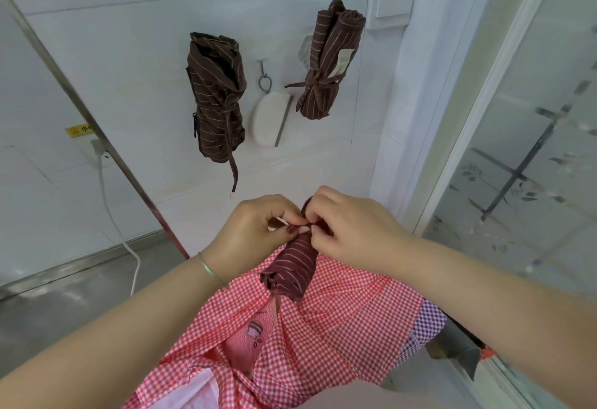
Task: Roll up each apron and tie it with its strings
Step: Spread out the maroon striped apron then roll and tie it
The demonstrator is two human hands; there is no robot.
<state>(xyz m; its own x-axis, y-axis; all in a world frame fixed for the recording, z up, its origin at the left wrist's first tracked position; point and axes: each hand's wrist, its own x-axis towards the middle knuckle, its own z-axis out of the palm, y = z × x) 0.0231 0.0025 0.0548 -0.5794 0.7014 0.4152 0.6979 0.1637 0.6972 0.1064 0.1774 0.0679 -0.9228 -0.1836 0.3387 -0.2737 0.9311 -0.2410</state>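
1. Your left hand (pixel 255 231) and right hand (pixel 349 227) meet at the top end of a rolled brown striped apron (pixel 292 268), held in front of you at chest height.
2. Your left thumb and forefinger are pinched on the string (pixel 274 222) at the roll's upper end; the other fingers curl loosely behind.
3. Your right fingers are curled over the top of the roll, pinching cloth or string right against your left fingertips. Exactly what they hold is hidden by the hand.
4. The roll tilts down toward you, its open lower end resting against the red checked garment (pixel 339 321) you wear.
5. On the wall (pixel 129 53) ahead, two more rolled brown striped aprons hang: the left roll (pixel 216 98) with a string dangling below it, the right roll (pixel 329 60) tied round its middle with a bow.
6. Between them a white brush (pixel 269 121) hangs from a hook (pixel 263 72).
7. A bracelet (pixel 210 269) sits on your left wrist.
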